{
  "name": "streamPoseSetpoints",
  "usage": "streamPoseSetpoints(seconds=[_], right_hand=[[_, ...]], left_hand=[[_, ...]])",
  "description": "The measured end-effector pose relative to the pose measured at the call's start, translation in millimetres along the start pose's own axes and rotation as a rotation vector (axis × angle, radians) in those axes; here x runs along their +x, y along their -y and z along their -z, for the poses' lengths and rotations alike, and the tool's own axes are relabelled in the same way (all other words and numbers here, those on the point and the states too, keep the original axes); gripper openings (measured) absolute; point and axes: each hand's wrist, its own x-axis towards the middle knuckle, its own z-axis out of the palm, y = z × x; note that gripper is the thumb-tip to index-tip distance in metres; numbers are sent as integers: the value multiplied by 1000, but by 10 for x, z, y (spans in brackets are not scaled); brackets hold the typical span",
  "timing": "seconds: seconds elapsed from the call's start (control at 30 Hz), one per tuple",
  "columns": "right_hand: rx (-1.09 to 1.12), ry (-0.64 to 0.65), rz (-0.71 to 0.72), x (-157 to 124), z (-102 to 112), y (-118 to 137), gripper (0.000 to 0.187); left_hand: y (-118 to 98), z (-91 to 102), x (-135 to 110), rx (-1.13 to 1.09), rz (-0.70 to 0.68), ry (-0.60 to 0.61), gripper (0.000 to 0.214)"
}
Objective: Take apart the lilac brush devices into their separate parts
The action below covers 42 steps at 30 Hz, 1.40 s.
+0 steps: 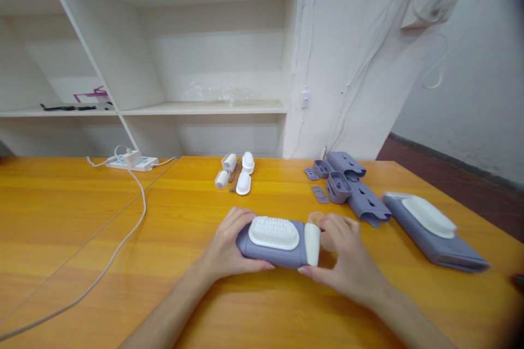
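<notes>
A grey-purple plastic body is held sideways over the table, with an oval white bristle brush on its upper face. My left hand wraps round its left end, thumb below and fingers above. At its right end sits a rounded white end piece. My right hand grips this piece, thumb at its lower edge and fingers bent at the top. Behind my right fingers shows a tan, partly see-through round shape, too blurred to name.
Grey-purple holder parts lie at the back right. Farther right rests another grey-purple body with a white oval piece. Small white brushes and rollers stand at the back middle. A power strip and its cable occupy the left side.
</notes>
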Motion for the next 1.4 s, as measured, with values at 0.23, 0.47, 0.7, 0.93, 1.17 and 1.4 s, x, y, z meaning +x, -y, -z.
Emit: streamPoseSetpoints(seconds=[0.23, 0.47, 0.7, 0.93, 1.17, 1.4], right_hand=[[187, -132, -230, -91, -197, -7, 57], [-33, -355, -294, -13, -236, -118, 45], [-293, -102, -86, -1, -187, -28, 46], [-438, -282, -195, 190, -6, -226, 28], [-708, -82, -520, 546, 126, -849, 30], [-695, -122, -527, 606, 18, -913, 31]], left_hand=[[6, 23, 8, 16, 6, -45, 73], [122, 56, -15, 118, 98, -101, 67], [249, 45, -17, 246, 190, -135, 59], [263, 48, -17, 287, 211, -90, 59], [232, 1, -9, 279, 191, 10, 61], [241, -23, -4, 264, 217, 21, 61]])
